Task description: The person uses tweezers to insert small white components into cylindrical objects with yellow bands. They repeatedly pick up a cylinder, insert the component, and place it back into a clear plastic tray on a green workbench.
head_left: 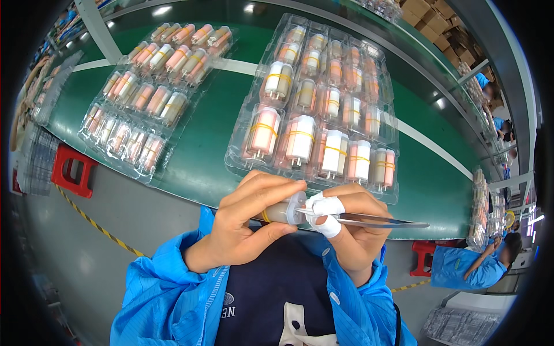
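Note:
My left hand (242,222) is closed around a grey cylinder (278,213) with a translucent end cap and a yellow band, held sideways in front of my chest. In my right hand (359,233) is a pair of metal tweezers (384,220), with white tape wrapped on the thumb and a finger. The tweezers' narrow tips point left at the capped end of the cylinder. Whether they touch it I cannot tell. Just beyond my hands lies a clear plastic tray (235,157) with rows of banded pink, white and grey cylinders, metal prongs showing on the nearest ones.
A second clear tray (151,172) of similar cylinders sits to the left on the green conveyor belt (430,190). Red stools (75,171) stand on the grey floor. At the right, a person in blue (470,266) works beside more trays. Metal framing runs overhead.

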Demonstrator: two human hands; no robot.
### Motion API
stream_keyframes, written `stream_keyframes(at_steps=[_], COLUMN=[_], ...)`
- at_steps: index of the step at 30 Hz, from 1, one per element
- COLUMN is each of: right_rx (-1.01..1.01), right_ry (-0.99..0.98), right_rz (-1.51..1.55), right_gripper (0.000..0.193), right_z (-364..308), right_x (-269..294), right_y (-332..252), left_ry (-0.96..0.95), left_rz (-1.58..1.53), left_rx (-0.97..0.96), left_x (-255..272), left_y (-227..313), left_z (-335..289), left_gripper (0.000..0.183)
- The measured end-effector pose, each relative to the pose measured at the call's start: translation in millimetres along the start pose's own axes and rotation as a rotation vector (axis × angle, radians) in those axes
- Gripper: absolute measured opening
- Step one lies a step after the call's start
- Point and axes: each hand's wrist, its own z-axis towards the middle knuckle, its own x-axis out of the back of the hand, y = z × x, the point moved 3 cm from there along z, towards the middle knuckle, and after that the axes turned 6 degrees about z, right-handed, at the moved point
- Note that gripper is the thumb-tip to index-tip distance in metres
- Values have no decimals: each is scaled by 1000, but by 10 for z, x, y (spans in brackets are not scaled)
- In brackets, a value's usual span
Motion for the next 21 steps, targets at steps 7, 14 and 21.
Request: stream_keyframes(at_steps=[7,14,21], right_rx=[25,44,-5], right_ry=[6,-52,-182], right_rz=[63,-16,-116], right_gripper=[14,14,11], right_z=[-4,50,124], right_x=[25,28,26], right_y=[31,15,-26], left_ry=[-3,-4,-13], left_rz=[7,33,51], left_rx=[-27,-27,-21], left_x=[-4,-19,-56], left_y=[-2,-16,-24], left_z=[16,23,7], left_gripper=[48,49,49])
